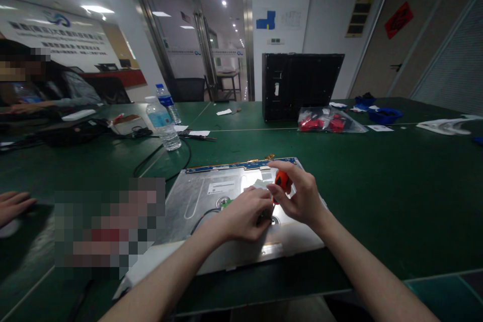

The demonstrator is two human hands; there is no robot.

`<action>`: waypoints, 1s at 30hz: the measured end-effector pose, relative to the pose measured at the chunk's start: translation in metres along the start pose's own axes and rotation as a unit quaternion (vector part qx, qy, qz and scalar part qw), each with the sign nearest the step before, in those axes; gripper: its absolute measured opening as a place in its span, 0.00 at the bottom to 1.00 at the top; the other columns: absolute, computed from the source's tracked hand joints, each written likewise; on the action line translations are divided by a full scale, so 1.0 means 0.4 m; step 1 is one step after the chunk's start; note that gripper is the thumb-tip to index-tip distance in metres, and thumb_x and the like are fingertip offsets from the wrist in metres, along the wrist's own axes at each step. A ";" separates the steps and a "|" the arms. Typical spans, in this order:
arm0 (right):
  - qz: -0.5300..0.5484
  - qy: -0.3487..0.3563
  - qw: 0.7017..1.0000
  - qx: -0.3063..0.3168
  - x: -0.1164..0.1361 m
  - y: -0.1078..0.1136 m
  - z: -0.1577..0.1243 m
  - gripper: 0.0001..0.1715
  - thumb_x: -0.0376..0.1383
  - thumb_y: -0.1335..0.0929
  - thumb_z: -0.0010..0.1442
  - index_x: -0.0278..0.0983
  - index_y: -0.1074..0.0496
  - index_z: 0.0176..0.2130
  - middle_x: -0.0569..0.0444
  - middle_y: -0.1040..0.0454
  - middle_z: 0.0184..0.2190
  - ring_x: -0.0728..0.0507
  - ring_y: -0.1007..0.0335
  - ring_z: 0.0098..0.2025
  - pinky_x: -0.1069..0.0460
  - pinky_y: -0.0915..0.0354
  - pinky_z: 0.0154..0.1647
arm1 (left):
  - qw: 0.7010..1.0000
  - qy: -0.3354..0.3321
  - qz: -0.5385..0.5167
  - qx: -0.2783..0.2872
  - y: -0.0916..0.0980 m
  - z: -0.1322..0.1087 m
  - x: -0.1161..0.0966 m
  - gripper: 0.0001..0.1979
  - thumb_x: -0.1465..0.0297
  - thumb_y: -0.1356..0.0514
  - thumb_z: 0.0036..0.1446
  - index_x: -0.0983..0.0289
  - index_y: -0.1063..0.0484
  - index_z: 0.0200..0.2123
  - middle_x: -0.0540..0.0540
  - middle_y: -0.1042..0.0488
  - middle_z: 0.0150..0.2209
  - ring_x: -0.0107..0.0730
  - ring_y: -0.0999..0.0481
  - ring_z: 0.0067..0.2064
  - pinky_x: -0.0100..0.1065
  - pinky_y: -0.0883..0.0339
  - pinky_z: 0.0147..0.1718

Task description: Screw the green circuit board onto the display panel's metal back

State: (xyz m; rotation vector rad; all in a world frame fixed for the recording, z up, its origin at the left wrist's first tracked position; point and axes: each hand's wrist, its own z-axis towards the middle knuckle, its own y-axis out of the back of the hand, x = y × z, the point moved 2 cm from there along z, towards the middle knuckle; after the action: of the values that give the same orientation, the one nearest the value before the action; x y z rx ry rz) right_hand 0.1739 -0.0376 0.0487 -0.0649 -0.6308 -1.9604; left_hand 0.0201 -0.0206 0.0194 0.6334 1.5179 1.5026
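Two bare hands are over a silver metal panel [199, 186], which lies flat by the near edge of the green table [388, 191]. The right hand [302, 192] grips an orange-and-black tool handle [283, 180] between thumb and forefinger, right of the panel's middle. The left hand [245, 214] is curled low over the panel, its fingers bent just beside the tool; whether it pinches anything cannot be told, since its own knuckles hide the fingertips. A blue circuit strip [241, 165] runs along the panel's far edge, a white label [221, 187] sits toward its far left corner, and a thin black cable [202, 220] passes under the left forearm. Beyond the panel's far left corner stands a clear water bottle [164, 126]. Toward the table's far edge, a black case [302, 85] stands upright behind a plastic bag of red pieces [328, 122].
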 end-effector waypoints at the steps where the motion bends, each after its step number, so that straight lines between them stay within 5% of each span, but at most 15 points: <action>1: 0.012 -0.002 1.000 0.007 0.001 0.002 0.000 0.15 0.38 0.37 0.65 0.36 0.33 0.50 0.58 0.32 0.26 0.50 0.37 0.24 0.54 0.39 0.27 | 1.000 -0.002 -0.001 -0.002 0.000 0.000 0.000 0.02 0.74 0.40 0.49 0.64 0.30 0.29 0.56 0.27 0.35 0.39 0.28 0.38 0.38 0.35 0.39; 8: 0.009 -0.012 1.000 0.017 -0.001 -0.003 -0.002 0.17 0.35 0.40 0.66 0.37 0.37 0.54 0.56 0.29 0.30 0.50 0.35 0.25 0.55 0.36 0.27 | 1.000 -0.004 0.003 -0.010 -0.006 0.000 0.002 0.01 0.75 0.41 0.49 0.64 0.30 0.28 0.56 0.27 0.35 0.38 0.27 0.37 0.38 0.36 0.39; 18: -0.036 0.024 0.999 -0.029 -0.007 -0.015 -0.003 0.14 0.45 0.35 0.67 0.40 0.38 0.48 0.61 0.32 0.25 0.53 0.39 0.20 0.58 0.40 0.19 | 1.000 -0.005 0.015 -0.006 -0.005 -0.001 0.002 0.01 0.75 0.40 0.49 0.65 0.30 0.28 0.54 0.29 0.32 0.34 0.30 0.33 0.34 0.37 0.34; 30: -0.020 -0.020 0.999 -0.047 0.004 -0.003 0.004 0.15 0.34 0.32 0.61 0.39 0.31 0.49 0.51 0.31 0.38 0.49 0.32 0.31 0.55 0.32 0.23 | 1.000 0.001 -0.002 -0.007 -0.007 -0.001 0.006 0.02 0.75 0.39 0.48 0.65 0.29 0.29 0.57 0.27 0.36 0.39 0.27 0.39 0.38 0.35 0.41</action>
State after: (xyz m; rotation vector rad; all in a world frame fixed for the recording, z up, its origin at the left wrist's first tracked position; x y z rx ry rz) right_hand 0.1716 -0.0378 0.0501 -0.1515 -0.5706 -2.0307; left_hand 0.0191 -0.0192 0.0162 0.6200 1.5080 1.5098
